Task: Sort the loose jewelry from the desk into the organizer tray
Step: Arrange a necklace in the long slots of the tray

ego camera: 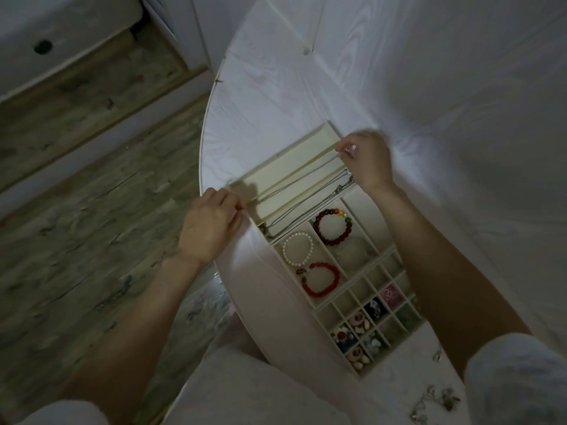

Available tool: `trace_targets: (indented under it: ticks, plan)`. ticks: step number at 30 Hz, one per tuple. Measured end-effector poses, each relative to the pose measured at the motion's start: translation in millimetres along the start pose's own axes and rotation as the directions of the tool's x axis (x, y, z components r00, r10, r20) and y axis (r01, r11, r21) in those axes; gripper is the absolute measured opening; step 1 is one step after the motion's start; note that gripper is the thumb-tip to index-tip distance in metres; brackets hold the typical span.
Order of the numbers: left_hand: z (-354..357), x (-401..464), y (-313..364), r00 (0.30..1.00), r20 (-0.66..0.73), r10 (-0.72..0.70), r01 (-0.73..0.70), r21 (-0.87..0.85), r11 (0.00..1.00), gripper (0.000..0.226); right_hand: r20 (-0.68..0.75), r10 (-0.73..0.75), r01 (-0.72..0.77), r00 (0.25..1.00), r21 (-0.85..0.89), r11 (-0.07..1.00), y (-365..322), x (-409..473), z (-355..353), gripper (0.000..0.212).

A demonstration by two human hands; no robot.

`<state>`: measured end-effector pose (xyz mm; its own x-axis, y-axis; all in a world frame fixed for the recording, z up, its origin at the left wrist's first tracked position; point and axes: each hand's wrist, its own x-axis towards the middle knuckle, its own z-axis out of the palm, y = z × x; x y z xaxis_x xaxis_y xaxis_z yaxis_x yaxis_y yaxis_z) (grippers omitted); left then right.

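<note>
You hold a thin necklace chain (pixel 294 176) stretched between your two hands over the far end of the organizer tray (pixel 310 305). Your left hand (pixel 211 225) pinches one end at the tray's left corner, and your right hand (pixel 366 162) pinches the other end at the far right of the long slots. Keeping it taut this way lines the chain up with a long narrow compartment (pixel 285 170), so it can go down straight rather than in a heap; that seems to be the step in hand. The picture is blurred around both hands, so you cannot tell exactly which slot the chain sits over, nor whether any of it already touches the tray. Another thin chain appears to lie in the neighbouring long slot, nearer to you.

The rest of the tray shows the sorting logic. Bracelets take the middle-sized compartments: a pearl bracelet (pixel 297 248) on the left, a red bead bracelet (pixel 320 279) just nearer, and a dark bead bracelet (pixel 333 227) with a few coloured beads to the right. The small grid (pixel 368 326) at the near end holds little pieces, too blurred to name.

On the white desk (pixel 429 87), near your right sleeve at the near right corner, some loose jewelry (pixel 435 400) is not yet sorted, so the task is well along but unfinished. To place the chain cleanly, both ends will likely need lowering together, or the slack may snag the divider.
</note>
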<state>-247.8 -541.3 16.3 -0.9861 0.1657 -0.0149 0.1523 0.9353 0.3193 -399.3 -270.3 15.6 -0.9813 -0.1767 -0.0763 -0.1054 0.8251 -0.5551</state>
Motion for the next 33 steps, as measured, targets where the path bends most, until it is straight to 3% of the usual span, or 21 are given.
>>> trace_targets:
  ticks: [2,6,8,12,16,26,33]
  plan:
    - [3.3,0.8,0.9,0.999,-0.045,0.001,0.001,0.033,0.999,0.021,-0.018,-0.051,0.049,0.999,-0.115,0.992,1.2,-0.7,-0.5,0.012]
    - [4.9,-0.7,5.5,0.993,-0.112,0.035,-0.033,0.025,0.999,0.023,-0.121,-0.079,0.058,0.989,-0.163,0.985,7.8,-6.9,0.2,0.013]
    - [4.1,-1.4,8.9,0.990,-0.132,0.057,-0.052,0.036,0.998,0.023,-0.107,-0.115,0.090,0.988,-0.217,0.972,9.9,-10.3,0.1,0.015]
    - [8.8,-0.1,11.4,0.997,-0.040,0.069,-0.063,0.141,0.988,0.029,0.021,-0.181,0.179,0.983,-0.284,0.942,7.2,-16.8,4.8,0.025]
    - [12.2,0.6,10.8,0.998,0.017,0.060,-0.062,0.201,0.978,0.033,0.035,-0.174,0.175,0.984,-0.357,0.917,6.1,-18.1,3.9,0.030]
    - [13.3,9.8,14.5,0.993,-0.037,0.115,-0.105,0.210,0.972,0.030,-0.017,-0.129,0.117,0.991,-0.327,0.938,2.0,-14.8,4.2,0.024]
    - [13.4,4.1,10.3,0.995,-0.024,0.095,-0.086,0.245,0.966,0.044,0.008,-0.111,0.106,0.994,-0.368,0.924,4.9,-15.2,3.5,0.026]
